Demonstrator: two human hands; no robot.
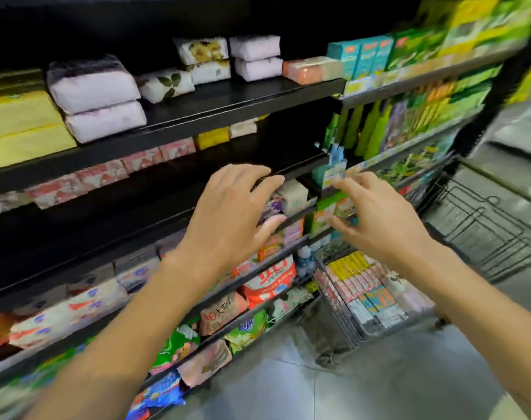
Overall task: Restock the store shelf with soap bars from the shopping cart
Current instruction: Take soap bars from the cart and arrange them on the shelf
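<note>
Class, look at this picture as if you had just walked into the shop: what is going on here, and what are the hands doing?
A person is restocking a black store shelf. Both hands reach forward with spread fingers and hold nothing. The left hand hovers by a pale soap bar on the shelf's right end; whether it touches is unclear. The right hand is empty too. Below it stands the shopping cart, still full of boxed soap bars. The picture is blurred by motion.

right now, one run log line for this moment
stage: at shelf | left hand: open, empty | right hand: open, empty | cart: stocked, right of shelf
</note>
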